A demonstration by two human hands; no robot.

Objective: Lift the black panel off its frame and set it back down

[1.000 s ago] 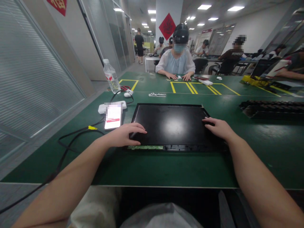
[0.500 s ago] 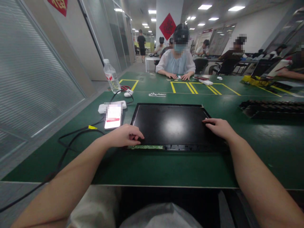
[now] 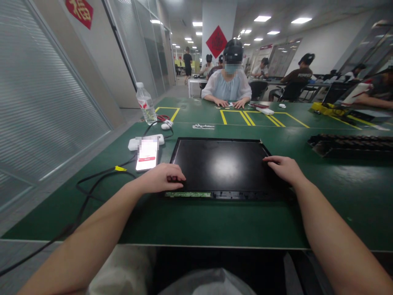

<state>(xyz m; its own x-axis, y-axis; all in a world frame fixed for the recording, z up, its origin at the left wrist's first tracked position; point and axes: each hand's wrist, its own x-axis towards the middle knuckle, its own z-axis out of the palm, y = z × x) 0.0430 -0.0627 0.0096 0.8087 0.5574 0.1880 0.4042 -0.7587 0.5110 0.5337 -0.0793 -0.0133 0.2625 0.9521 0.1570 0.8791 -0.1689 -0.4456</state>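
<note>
A black LCD display panel (image 3: pixel 202 164) lies flat on the green table before me, its dark surface reflecting a bright spot. Along its near edge runs a green circuit board strip (image 3: pixel 188 195). My left hand (image 3: pixel 164 178) is closed at the panel's near left corner, fingers curled and thumb lying over the frame. At the opposite side, my right hand (image 3: pixel 284 168) is closed about the right edge, its fingertips on the frame. The undersides of both grips are hidden.
Left of the panel are a phone (image 3: pixel 147 153), a white power strip (image 3: pixel 132 143), black cables (image 3: pixel 89 192) and a water bottle (image 3: pixel 146 104). Black metal parts (image 3: pixel 353 145) lie at right. White strips (image 3: pixel 203 126) lie beyond the panel. A co-worker (image 3: pixel 227 82) sits opposite.
The whole view has tilted up slightly, so things sit a little lower in the picture. Both hands remain at the panel's sides, with hardly any shift against it.
</note>
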